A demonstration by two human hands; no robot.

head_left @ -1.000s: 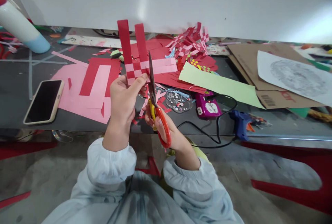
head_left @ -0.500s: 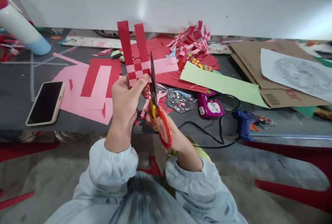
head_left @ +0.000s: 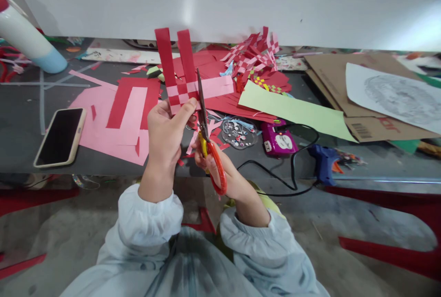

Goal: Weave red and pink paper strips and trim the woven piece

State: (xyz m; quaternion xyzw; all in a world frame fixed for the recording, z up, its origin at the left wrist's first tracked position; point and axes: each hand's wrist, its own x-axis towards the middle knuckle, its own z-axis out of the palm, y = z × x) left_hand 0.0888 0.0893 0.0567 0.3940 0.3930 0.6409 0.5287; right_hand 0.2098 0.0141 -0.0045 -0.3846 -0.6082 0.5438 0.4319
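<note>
My left hand (head_left: 166, 129) pinches a small woven paper checkerboard (head_left: 181, 91) of red and pink strips, thumb on its front. Two long red strips (head_left: 186, 56) stand up from its top edge, and a pink strip end (head_left: 217, 86) sticks out to the right. Scissors (head_left: 218, 168) with orange and yellow handles are in my right hand (head_left: 227, 175), fingers through the loops. Their dark blades point up along the weave's right edge, crossing the pink strip and looking nearly together. Part of the lower weave is hidden by my thumb.
Pink sheets (head_left: 103, 127), a red sheet (head_left: 120, 99) and a phone (head_left: 60, 137) lie left. Behind are woven scraps (head_left: 255, 53). To the right are a green strip (head_left: 296, 109), a bead dish (head_left: 239, 132), a purple box (head_left: 279, 141), a blue glue gun (head_left: 323, 164) and cardboard (head_left: 327, 76).
The scissor blades have shifted slightly left against the weave's edge. Two pink strip ends showed on the right before; now they look like one broad, slightly shorter end. My left hand barely moved.
</note>
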